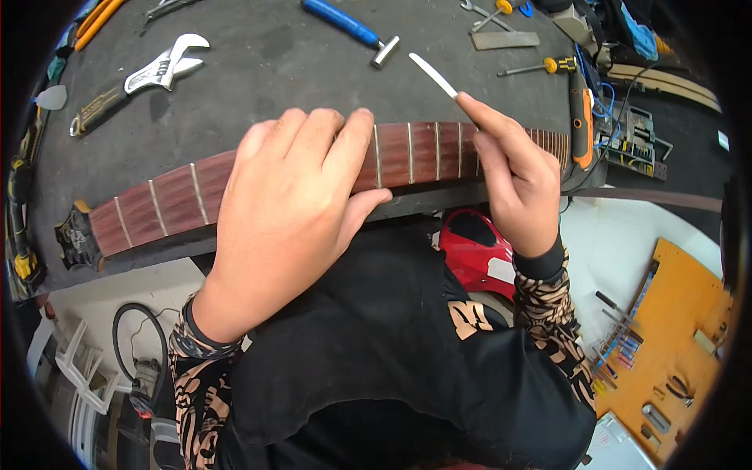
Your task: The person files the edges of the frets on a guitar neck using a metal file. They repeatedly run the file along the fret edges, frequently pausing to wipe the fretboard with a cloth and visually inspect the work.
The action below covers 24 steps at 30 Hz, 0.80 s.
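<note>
A guitar neck with a reddish-brown fretboard and metal frets lies along the front edge of a dark grey workbench. My left hand lies flat over the middle of the fretboard, fingers draped across it and thumb at the near edge. My right hand sits over the right part of the neck and pinches a thin white strip between thumb and forefinger; the strip points up and to the left, clear of the board.
On the bench lie an adjustable wrench, a blue-handled hammer, yellow-handled screwdrivers and an orange tool. A red guitar body sits below the bench edge. An orange tool board is at lower right.
</note>
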{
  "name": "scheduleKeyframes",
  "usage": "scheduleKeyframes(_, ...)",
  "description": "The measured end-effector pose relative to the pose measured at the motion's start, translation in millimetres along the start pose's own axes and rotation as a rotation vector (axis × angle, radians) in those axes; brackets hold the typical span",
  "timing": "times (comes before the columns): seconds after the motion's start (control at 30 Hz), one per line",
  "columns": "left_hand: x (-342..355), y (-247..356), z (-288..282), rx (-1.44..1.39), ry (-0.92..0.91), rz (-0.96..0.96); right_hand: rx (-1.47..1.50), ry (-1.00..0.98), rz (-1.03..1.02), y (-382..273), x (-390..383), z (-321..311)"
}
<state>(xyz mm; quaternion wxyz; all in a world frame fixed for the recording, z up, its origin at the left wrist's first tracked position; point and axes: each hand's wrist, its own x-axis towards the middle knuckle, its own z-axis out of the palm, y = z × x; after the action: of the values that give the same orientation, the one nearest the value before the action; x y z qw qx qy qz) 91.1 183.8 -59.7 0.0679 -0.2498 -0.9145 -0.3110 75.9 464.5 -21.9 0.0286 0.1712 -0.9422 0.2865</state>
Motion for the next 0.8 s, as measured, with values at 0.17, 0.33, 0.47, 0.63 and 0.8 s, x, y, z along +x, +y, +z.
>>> scheduleKeyframes(0.17,-7,-6,-32,0.050,-0.131,-0.028,0.461,-0.072,0.403,-6,-23,-17)
scheduleKeyframes(0.33,-29,-24,-44,0.221,-0.078,-0.036,0.705,-0.056,0.373,6,-38,-7)
scheduleKeyframes(0.47,-32,-26,-43,0.279,-0.032,-0.050,0.674,-0.038,0.270,2,-37,-1)
scheduleKeyframes(0.63,-32,-25,-39,0.274,-0.003,-0.001,0.686,-0.094,0.298,1,-40,2)
scheduleKeyframes(0.8,-34,-28,-49,0.190,-0.073,-0.037,0.657,-0.124,0.351,-3,-42,5)
